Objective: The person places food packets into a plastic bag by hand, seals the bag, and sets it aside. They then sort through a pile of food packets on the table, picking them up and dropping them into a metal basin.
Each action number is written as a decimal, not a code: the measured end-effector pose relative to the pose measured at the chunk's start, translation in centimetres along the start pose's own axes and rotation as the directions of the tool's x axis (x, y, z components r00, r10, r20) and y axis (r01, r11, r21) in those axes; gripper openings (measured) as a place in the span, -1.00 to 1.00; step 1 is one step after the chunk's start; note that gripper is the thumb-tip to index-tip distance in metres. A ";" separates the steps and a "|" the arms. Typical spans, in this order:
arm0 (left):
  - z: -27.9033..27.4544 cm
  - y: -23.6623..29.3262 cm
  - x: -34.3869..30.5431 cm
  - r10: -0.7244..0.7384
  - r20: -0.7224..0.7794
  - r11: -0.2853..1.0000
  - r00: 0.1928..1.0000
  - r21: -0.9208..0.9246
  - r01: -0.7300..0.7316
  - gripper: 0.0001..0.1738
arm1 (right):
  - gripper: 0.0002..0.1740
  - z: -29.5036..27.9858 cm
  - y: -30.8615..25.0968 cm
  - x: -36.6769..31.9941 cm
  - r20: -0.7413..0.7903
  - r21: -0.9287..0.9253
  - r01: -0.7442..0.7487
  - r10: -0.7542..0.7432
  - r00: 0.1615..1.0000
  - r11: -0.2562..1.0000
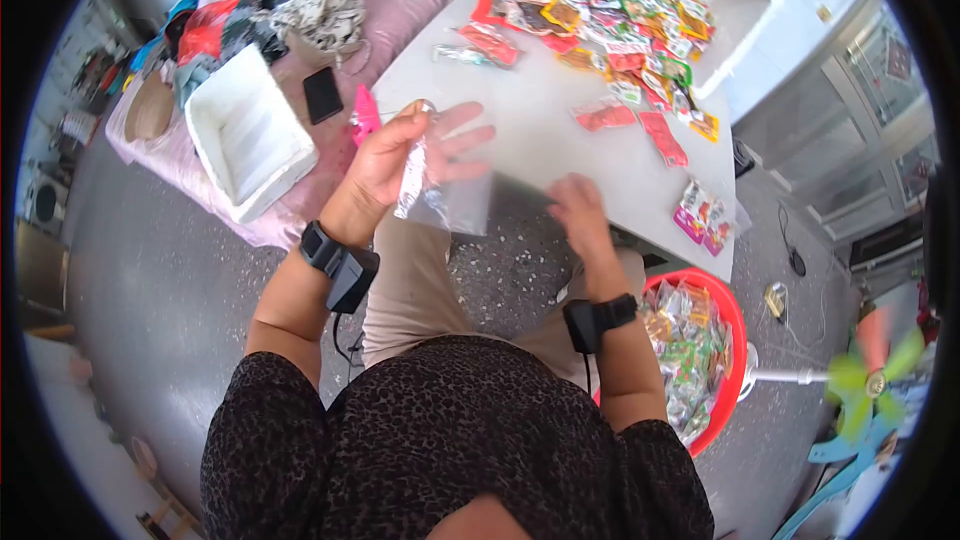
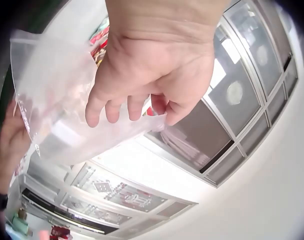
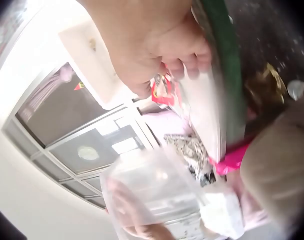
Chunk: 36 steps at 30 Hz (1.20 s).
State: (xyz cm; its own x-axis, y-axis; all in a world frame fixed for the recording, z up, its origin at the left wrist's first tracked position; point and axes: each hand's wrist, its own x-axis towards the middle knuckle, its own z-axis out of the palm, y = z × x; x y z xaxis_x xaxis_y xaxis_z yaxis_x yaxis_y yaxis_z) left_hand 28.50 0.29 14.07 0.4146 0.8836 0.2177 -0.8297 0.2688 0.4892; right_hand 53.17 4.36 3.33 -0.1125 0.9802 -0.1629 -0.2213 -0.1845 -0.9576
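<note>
My left hand [image 1: 385, 162] pinches the edge of a clear plastic bag [image 1: 465, 210] between thumb and forefinger, the other fingers spread behind the film. In the left wrist view the bag [image 2: 62, 115] hangs wide and see-through from that hand [image 2: 152, 70]. My right hand [image 1: 582, 215], blurred, hovers by the near edge of the white table [image 1: 540, 150], apart from the bag. Its fingers [image 3: 192, 65] are loosely bent in the right wrist view, with no held thing showing. A red packet [image 3: 164, 92] appears beyond them.
Colourful snack packets [image 1: 630, 20] spill from a white foam box [image 1: 740, 15] onto the table. Pink-purple packets [image 1: 703, 215] lie near its right corner. A red tub [image 1: 735, 340] of packets stands below. Left, an empty foam box [image 1: 240, 130] and a phone [image 1: 322, 95] rest on pink fabric.
</note>
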 end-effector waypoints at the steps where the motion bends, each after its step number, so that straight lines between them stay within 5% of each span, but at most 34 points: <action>1: 0.6 -1.2 0.5 -0.018 0.062 1.000 0.998 0.008 0.017 -0.66 | -0.57 0.7 0.6 -0.2 0.199 0.143 -0.207 0.177 0.964 0.968; 3: 1.6 -3.1 1.0 -0.099 0.113 0.995 0.989 -0.017 0.101 -0.69 | -0.55 3.1 0.5 -1.5 0.616 0.408 -0.448 0.122 0.778 0.795; 6: 2.4 -4.4 0.9 -0.140 0.113 0.990 0.984 -0.003 0.141 -0.70 | -0.44 4.9 0.6 -3.3 0.677 0.570 -0.553 0.034 0.735 0.607; 9: 1.5 -3.9 0.4 -0.117 0.071 0.993 0.991 0.013 0.116 -0.72 | -0.47 3.2 0.6 -4.5 0.675 0.612 -0.448 -0.136 0.725 0.652; 10: 0.4 -3.3 0.0 -0.110 0.046 0.993 0.993 0.053 0.107 -0.73 | -0.76 2.2 1.6 -3.7 0.562 0.599 -0.405 -0.003 0.827 0.690; 17: -8.5 -0.1 -1.5 -0.022 -0.470 0.830 0.883 0.484 0.278 -0.94 | -0.95 -0.6 0.6 -2.8 0.262 0.400 -0.190 0.087 0.961 0.896; 18: -9.0 -0.1 -1.5 0.025 -0.524 0.764 0.851 0.560 0.322 -0.94 | -0.95 -0.1 1.1 -2.5 0.238 0.369 -0.139 0.050 0.970 0.919; 20: -9.8 -0.6 -1.5 0.357 -0.493 0.320 0.793 0.862 0.393 -0.91 | -0.96 0.7 2.1 -2.0 0.209 0.297 -0.065 0.001 0.978 0.953; 21: -9.5 -1.0 -1.4 0.500 -0.401 0.051 0.767 0.898 0.436 -0.89 | -0.95 1.2 2.3 -1.9 0.203 0.257 -0.043 -0.010 0.979 0.965; 24: -8.1 -2.8 -1.1 0.596 -0.019 -0.305 0.803 0.919 0.249 -0.84 | -0.94 2.9 2.5 -2.1 0.161 0.182 -0.035 0.006 0.987 0.983; 26: -6.9 -5.4 -1.1 0.436 -0.008 -0.203 0.900 0.973 0.107 -0.80 | -0.94 3.6 3.4 -2.2 0.139 0.054 -0.026 0.018 0.990 0.998; 28: -4.8 -8.1 -1.1 0.250 -0.199 -0.012 0.948 0.978 0.208 -0.78 | -0.93 4.1 4.6 -2.1 0.176 -0.106 0.074 -0.055 0.983 0.992; 30: -5.2 -10.5 -0.9 0.178 -0.235 0.225 0.956 0.955 0.193 -0.86 | -0.87 4.5 5.0 -2.2 0.244 -0.242 0.235 -0.175 0.954 0.941; 33: -5.1 -11.6 -0.4 0.260 -0.268 0.240 0.928 0.949 0.207 -0.83 | -0.83 4.8 3.0 -3.3 0.265 -0.480 0.453 -0.368 0.891 0.751; 36: -4.5 -11.7 -0.1 0.256 -0.270 0.210 0.928 0.953 0.220 -0.81 | -0.80 4.6 1.0 -4.3 0.325 -0.510 0.418 -0.281 0.903 0.752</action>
State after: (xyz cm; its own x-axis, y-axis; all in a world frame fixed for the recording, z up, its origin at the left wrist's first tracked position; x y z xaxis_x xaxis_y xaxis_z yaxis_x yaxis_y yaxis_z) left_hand 36.46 -1.22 4.48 0.0710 0.9925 0.0991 0.2731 -0.1149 0.9551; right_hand 48.96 -0.41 4.14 -0.3543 0.9136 0.1997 0.2805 0.3075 -0.9092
